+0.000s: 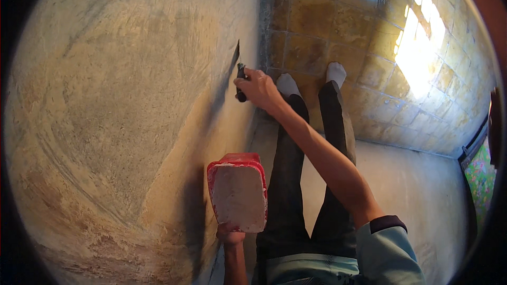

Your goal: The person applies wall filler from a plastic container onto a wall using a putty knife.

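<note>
My right hand (261,88) is closed around the black handle of a putty knife (241,96). Its thin dark blade points away from me, close to the wall (132,100) on my left; whether it touches the surface I cannot tell. Lower down, my left hand (230,234) grips the near end of a red plastic tub (237,157), its fingers mostly hidden beneath it. Smooth pale grey paste (239,195) shows inside the tub, and whitish smears coat the rim. Uneven grey and tan patches with curved streaks cover the wall.
Brown square tiles (306,16) cover the floor ahead, with a bright sunlit patch (420,47) at the right. My feet in light socks (288,84) stand near the wall's foot. A paler floor strip (406,190) lies nearer, and a flowered cloth (479,179) shows at far right.
</note>
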